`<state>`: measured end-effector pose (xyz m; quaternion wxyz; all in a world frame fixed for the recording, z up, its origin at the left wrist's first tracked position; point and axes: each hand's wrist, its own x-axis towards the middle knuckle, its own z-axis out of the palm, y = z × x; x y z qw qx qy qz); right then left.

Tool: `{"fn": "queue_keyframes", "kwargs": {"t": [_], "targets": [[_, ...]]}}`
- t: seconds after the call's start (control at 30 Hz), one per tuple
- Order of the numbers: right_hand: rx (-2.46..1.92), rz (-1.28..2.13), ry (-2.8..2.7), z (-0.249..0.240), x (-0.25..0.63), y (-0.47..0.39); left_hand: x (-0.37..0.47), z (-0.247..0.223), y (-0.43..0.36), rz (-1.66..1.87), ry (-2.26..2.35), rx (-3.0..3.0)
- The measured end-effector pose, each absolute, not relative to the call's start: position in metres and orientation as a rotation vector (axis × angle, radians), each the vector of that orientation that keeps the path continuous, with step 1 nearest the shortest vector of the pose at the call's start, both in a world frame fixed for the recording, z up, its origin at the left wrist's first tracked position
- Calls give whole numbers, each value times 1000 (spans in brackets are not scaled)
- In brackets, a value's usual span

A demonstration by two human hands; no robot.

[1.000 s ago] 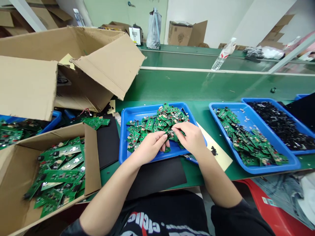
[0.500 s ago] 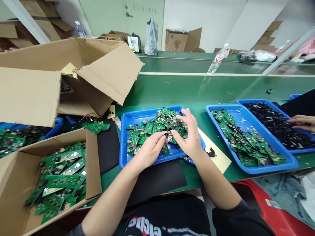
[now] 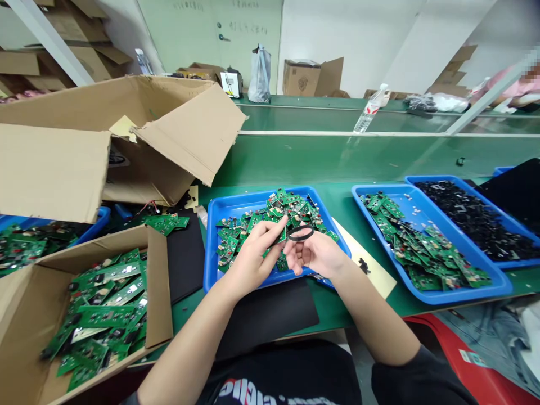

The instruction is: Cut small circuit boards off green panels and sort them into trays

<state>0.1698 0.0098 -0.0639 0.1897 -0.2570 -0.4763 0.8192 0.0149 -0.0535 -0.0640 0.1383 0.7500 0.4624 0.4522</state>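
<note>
near the centre of the frame, over the blue tray point(image 3: 207, 242), the right hand point(image 3: 320, 254) has turned palm-up, exposing a black ring point(image 3: 301, 239) by loosely curled fingers, grip unclear, while the left hand point(image 3: 253, 250) pinches a small board point(image 3: 282, 236).

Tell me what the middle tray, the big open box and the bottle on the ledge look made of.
Middle tray: likely moulded plastic, blue, slightly glossy; rounded, seamless rim.
Big open box: cardboard, matte brown; creased flaps, ragged edges.
Bottle: probably clear plastic, shiny; see-through body. Glass can't be fully excluded.
</note>
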Motion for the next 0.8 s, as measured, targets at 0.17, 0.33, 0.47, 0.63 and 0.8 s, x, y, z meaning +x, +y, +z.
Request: {"fn": "queue_keyframes", "kwargs": {"t": [0.17, 0.33, 0.47, 0.63, 0.8], "targets": [[-696, 2066, -902, -67, 173, 21, 9, -63, -52, 1449, 1444, 2321], [-671, 1517, -615, -63, 195, 39, 5, -63, -52, 1553, 1589, 2502], [-625, 1322, -877, -61, 195, 35, 9, -66, -51, 1575, 1503, 2555], [-555, 1846, -1514, -60, 180, 10, 12, -66, -51, 1649, 1459, 2611], [-417, 2138, -1462, -62, 171, -2, 9, -67, -51, 1766, 1484, 2627]]}}
